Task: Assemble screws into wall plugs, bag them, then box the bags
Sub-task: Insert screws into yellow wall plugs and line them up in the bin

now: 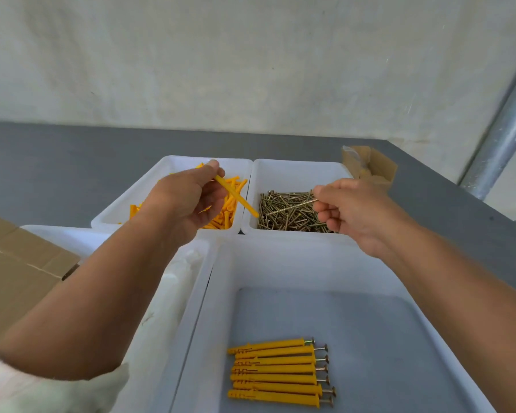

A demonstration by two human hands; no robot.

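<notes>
Head view: left of centre, the left hand (188, 198) pinches 1 yellow wall plug (236, 193) between thumb and fingers, with its tip slanting down and right. Right of centre, the right hand (352, 210) pinches 1 screw (292, 207), whose point is aimed left, very near the plug's tip. Under the hands, side by side, sit the plug tub (173, 162) and the screw tub (298, 165). At the bottom of the frame, 7 assembled plugs (277, 371) lie in a larger white tub (280, 263).

Grey table (57, 162), white wall (221, 55), metal pole (501, 138) R.
</notes>
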